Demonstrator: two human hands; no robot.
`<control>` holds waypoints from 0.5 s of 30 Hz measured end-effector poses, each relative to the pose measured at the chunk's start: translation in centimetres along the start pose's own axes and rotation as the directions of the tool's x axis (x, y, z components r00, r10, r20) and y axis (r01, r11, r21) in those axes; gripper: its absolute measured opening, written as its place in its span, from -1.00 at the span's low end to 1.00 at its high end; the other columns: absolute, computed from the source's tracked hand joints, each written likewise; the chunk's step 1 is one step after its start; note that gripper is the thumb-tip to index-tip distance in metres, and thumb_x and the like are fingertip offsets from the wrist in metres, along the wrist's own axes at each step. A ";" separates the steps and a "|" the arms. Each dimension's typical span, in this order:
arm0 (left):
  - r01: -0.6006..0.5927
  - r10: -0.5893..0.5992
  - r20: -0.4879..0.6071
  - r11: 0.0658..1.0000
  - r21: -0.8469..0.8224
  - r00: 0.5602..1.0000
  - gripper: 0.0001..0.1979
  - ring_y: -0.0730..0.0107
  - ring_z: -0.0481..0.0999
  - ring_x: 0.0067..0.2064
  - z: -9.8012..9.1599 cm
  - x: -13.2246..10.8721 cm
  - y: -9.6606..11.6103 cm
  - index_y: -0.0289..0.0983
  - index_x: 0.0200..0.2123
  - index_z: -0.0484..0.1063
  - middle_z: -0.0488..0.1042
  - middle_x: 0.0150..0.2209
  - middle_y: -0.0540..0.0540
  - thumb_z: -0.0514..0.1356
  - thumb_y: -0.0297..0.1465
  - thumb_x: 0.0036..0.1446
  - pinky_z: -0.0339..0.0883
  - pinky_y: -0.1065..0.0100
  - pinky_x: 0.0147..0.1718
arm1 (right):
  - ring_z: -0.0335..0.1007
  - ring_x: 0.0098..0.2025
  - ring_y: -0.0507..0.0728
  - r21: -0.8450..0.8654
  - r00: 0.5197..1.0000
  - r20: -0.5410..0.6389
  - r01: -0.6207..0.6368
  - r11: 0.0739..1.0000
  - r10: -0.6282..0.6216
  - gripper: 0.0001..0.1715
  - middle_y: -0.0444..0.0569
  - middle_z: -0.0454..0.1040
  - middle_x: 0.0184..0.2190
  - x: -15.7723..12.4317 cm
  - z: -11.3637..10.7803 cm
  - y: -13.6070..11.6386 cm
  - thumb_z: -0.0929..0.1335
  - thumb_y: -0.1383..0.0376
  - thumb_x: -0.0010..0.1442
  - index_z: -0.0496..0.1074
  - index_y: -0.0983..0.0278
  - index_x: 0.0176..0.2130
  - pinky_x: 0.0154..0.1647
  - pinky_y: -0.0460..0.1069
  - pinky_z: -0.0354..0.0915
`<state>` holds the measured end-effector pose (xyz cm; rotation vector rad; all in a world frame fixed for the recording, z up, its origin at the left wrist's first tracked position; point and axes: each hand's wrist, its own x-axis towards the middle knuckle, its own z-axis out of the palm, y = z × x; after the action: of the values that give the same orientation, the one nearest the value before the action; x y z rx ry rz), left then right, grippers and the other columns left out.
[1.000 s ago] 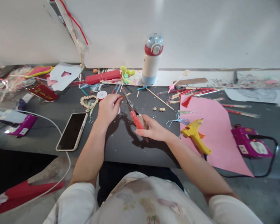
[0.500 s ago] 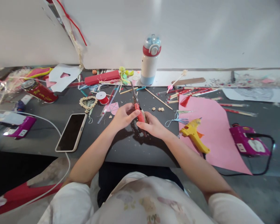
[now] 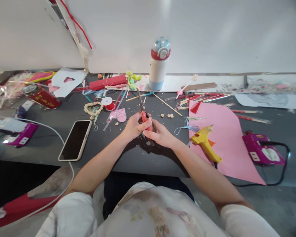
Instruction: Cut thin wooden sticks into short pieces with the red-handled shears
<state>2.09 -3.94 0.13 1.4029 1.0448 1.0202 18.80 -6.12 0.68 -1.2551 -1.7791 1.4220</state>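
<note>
Both of my hands meet over the dark table (image 3: pixel 128 158) around a pair of red-handled pliers (image 3: pixel 144 113). My right hand (image 3: pixel 159 133) is closed round the red handles from the right. Pressed against the handles from the left, my left hand (image 3: pixel 134 125) has its fingers curled onto them. The metal jaws point away from me toward the wall. A small pink paper piece (image 3: pixel 120 115) lies just left of my left hand. Small wood crumbs (image 3: pixel 169 115) lie to the right of the jaws.
A yellow glue gun (image 3: pixel 205 142) rests on a pink paper sheet (image 3: pixel 224 138) to the right. A phone (image 3: pixel 75 139) lies left, a red thread spool (image 3: pixel 108 103) and bead ring (image 3: pixel 93 109) behind it. A water bottle (image 3: pixel 159 64) stands at the wall. Purple devices (image 3: pixel 261 151) sit at both sides.
My left hand left the spot near the spool and came right onto the pliers' handles. The pliers swung from leaning left to pointing nearly straight away.
</note>
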 end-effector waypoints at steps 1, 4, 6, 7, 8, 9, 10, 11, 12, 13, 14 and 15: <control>0.000 0.000 -0.006 1.000 -0.005 1.000 -0.32 0.23 0.56 -0.19 0.1 0.0 -0.1 -0.32 -0.14 0.45 0.57 -0.22 -0.18 0.34 0.11 -0.15 0.40 0.20 -0.13 | 0.44 -0.04 0.33 -0.002 1.000 0.002 -0.008 1.000 0.008 -0.40 0.13 0.49 -0.11 0.0 0.0 0.0 0.40 -0.06 0.07 0.34 0.30 -0.06 -0.01 0.23 0.32; -0.003 0.003 -0.016 1.000 -0.021 1.000 -0.33 0.23 0.56 -0.18 0.2 -0.2 -0.2 -0.32 -0.14 0.44 0.57 -0.22 -0.17 0.34 0.10 -0.14 0.40 0.21 -0.14 | 0.44 -0.05 0.33 0.002 1.000 0.008 -0.012 1.000 0.012 -0.40 0.13 0.49 -0.13 0.0 0.1 0.1 0.40 -0.06 0.07 0.33 0.30 -0.07 -0.02 0.24 0.33; -0.005 0.004 -0.022 1.000 -0.021 1.000 -0.33 0.21 0.56 -0.17 0.2 -0.2 -0.2 -0.32 -0.14 0.44 0.57 -0.22 -0.17 0.34 0.10 -0.15 0.41 0.21 -0.16 | 0.44 -0.05 0.33 0.005 1.000 0.008 -0.002 1.000 0.002 -0.42 0.11 0.49 -0.16 0.0 0.1 0.1 0.40 -0.05 0.08 0.34 0.30 -0.08 -0.03 0.23 0.34; -0.006 0.006 -0.025 1.000 -0.019 1.000 -0.33 0.21 0.56 -0.17 0.2 -0.2 -0.2 -0.32 -0.15 0.44 0.57 -0.22 -0.18 0.34 0.10 -0.15 0.41 0.21 -0.16 | 0.45 -0.05 0.32 0.006 1.000 0.007 0.002 1.000 -0.002 -0.43 0.10 0.49 -0.17 0.0 0.1 0.2 0.40 -0.04 0.08 0.34 0.29 -0.09 -0.04 0.22 0.35; -0.007 0.007 -0.028 1.000 -0.016 1.000 -0.32 0.20 0.56 -0.17 0.2 -0.3 -0.2 -0.33 -0.15 0.44 0.56 -0.22 -0.18 0.34 0.11 -0.16 0.41 0.21 -0.16 | 0.45 -0.05 0.32 0.008 1.000 0.007 0.004 1.000 -0.004 -0.45 0.08 0.49 -0.19 0.0 0.1 0.2 0.41 -0.03 0.08 0.34 0.29 -0.09 -0.05 0.21 0.35; -0.008 0.008 -0.028 1.000 -0.012 1.000 -0.31 0.20 0.56 -0.17 0.2 -0.2 -0.2 -0.33 -0.15 0.44 0.56 -0.22 -0.19 0.34 0.12 -0.16 0.41 0.21 -0.16 | 0.45 -0.06 0.31 0.012 1.000 0.008 0.006 1.000 -0.007 -0.46 0.07 0.48 -0.21 0.0 0.1 0.2 0.41 -0.03 0.08 0.34 0.28 -0.10 -0.06 0.20 0.36; -0.009 0.009 -0.026 1.000 -0.008 1.000 -0.30 0.21 0.56 -0.18 0.2 -0.2 -0.2 -0.33 -0.15 0.44 0.56 -0.23 -0.19 0.33 0.13 -0.16 0.42 0.21 -0.16 | 0.45 -0.07 0.30 0.017 1.000 0.009 0.009 1.000 -0.009 -0.48 0.05 0.48 -0.23 0.0 0.1 0.2 0.41 -0.02 0.09 0.34 0.28 -0.11 -0.08 0.19 0.36; -0.009 0.009 -0.023 1.000 0.000 1.000 -0.29 0.21 0.56 -0.19 0.2 -0.2 -0.1 -0.33 -0.15 0.44 0.57 -0.23 -0.19 0.33 0.14 -0.15 0.42 0.21 -0.16 | 0.45 -0.08 0.29 0.022 1.000 0.009 0.009 1.000 -0.009 -0.49 0.03 0.48 -0.25 0.0 0.1 0.2 0.41 -0.02 0.09 0.34 0.27 -0.12 -0.09 0.18 0.36; -0.006 0.006 -0.017 1.000 0.009 1.000 -0.29 0.22 0.57 -0.20 0.2 -0.1 -0.1 -0.33 -0.15 0.44 0.57 -0.23 -0.19 0.32 0.15 -0.15 0.42 0.21 -0.16 | 0.44 -0.11 0.27 0.028 1.000 0.008 0.007 1.000 -0.007 -0.51 0.02 0.47 -0.26 0.1 0.1 0.2 0.41 -0.02 0.09 0.34 0.26 -0.14 -0.12 0.16 0.36; -0.001 0.001 -0.008 1.000 0.021 1.000 -0.29 0.22 0.57 -0.21 0.2 0.0 -0.1 -0.33 -0.15 0.44 0.57 -0.24 -0.18 0.31 0.16 -0.13 0.42 0.20 -0.16 | 0.44 -0.14 0.25 0.035 1.000 0.004 0.002 0.999 -0.002 -0.52 0.00 0.47 -0.28 0.1 0.1 0.2 0.40 -0.03 0.10 0.34 0.26 -0.16 -0.14 0.14 0.35; 0.007 -0.007 0.007 0.999 0.033 1.000 -0.30 0.23 0.57 -0.22 0.2 0.1 0.0 -0.33 -0.15 0.44 0.57 -0.24 -0.18 0.29 0.17 -0.11 0.43 0.20 -0.16 | 0.43 -0.17 0.23 0.043 1.000 0.000 -0.003 0.999 0.003 -0.53 -0.02 0.46 -0.29 0.1 0.0 0.2 0.40 -0.03 0.10 0.34 0.26 -0.19 -0.17 0.13 0.34; 0.013 -0.014 0.023 0.999 0.045 1.000 -0.30 0.23 0.57 -0.23 0.1 0.2 0.0 -0.34 -0.15 0.44 0.57 -0.24 -0.19 0.28 0.17 -0.08 0.43 0.20 -0.16 | 0.42 -0.21 0.20 0.052 1.000 -0.005 -0.008 0.999 0.008 -0.54 -0.03 0.45 -0.32 0.2 0.0 0.2 0.39 -0.04 0.10 0.33 0.25 -0.21 -0.21 0.11 0.34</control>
<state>2.23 -3.79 0.13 1.4390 1.0648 0.9741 18.78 -5.94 0.50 -1.2388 -1.7244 1.4589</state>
